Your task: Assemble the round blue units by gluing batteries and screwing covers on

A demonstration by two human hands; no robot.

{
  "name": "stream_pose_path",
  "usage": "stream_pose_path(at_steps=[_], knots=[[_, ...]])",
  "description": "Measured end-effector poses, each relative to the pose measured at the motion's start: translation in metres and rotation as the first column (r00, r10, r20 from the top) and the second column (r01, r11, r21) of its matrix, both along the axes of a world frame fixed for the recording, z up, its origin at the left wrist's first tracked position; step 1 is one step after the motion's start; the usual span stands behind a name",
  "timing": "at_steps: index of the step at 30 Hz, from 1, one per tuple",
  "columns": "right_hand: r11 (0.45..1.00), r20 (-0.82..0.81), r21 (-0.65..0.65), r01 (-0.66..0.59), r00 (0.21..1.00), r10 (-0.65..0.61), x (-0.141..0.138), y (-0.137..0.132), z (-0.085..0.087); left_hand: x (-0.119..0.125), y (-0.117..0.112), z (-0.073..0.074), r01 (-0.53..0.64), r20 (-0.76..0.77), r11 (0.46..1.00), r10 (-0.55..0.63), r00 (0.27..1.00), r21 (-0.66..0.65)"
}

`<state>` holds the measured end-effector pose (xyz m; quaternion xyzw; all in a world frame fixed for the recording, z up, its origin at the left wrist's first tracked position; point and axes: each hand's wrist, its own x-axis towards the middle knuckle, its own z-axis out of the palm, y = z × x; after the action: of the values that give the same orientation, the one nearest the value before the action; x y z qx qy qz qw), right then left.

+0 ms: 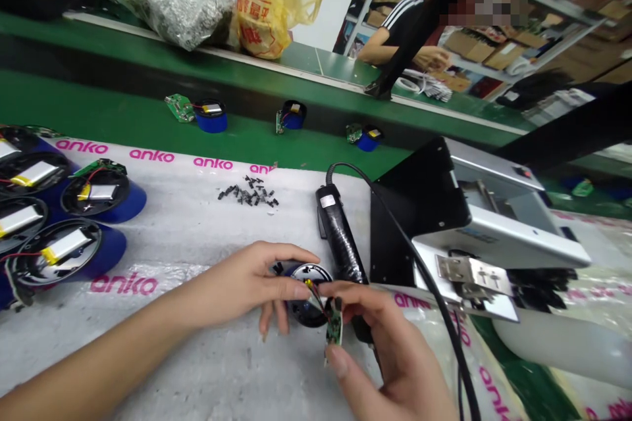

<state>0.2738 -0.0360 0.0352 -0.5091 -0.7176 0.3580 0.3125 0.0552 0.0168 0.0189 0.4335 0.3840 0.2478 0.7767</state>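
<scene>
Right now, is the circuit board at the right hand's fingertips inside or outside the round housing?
Outside: the right hand holds the circuit board beside the round housing, wires exposed between them.

Left hand (pixel 264 279) bare; left forearm (pixel 116 352) bare too, slim, tapering to the wrist, lower left of frame. Right hand (pixel 395 348), lower centre-right, also bare, cropped by bottom edge. Fingers (pixel 289 289) slender; nail detail too small to tell.
</scene>
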Motion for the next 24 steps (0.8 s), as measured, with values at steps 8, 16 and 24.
stream_pose_path(at_steps=[8,16,24], knots=[[0.989,-0.013,0.131,-0.065,0.998,0.067,-0.002,0.003,-0.001,0.003,0.001,0.001,-0.023,-0.026,0.999,0.024,0.999,0.026],[0.987,0.209,0.129,-0.094,0.976,0.066,-0.003,0.004,0.011,0.016,-0.004,0.008,-0.09,-0.234,0.987,0.118,0.965,0.13],[0.941,0.404,0.253,-0.226,0.908,0.109,-0.004,0.018,0.016,0.022,-0.007,0.01,-0.135,-0.217,0.982,0.161,0.963,0.132]])
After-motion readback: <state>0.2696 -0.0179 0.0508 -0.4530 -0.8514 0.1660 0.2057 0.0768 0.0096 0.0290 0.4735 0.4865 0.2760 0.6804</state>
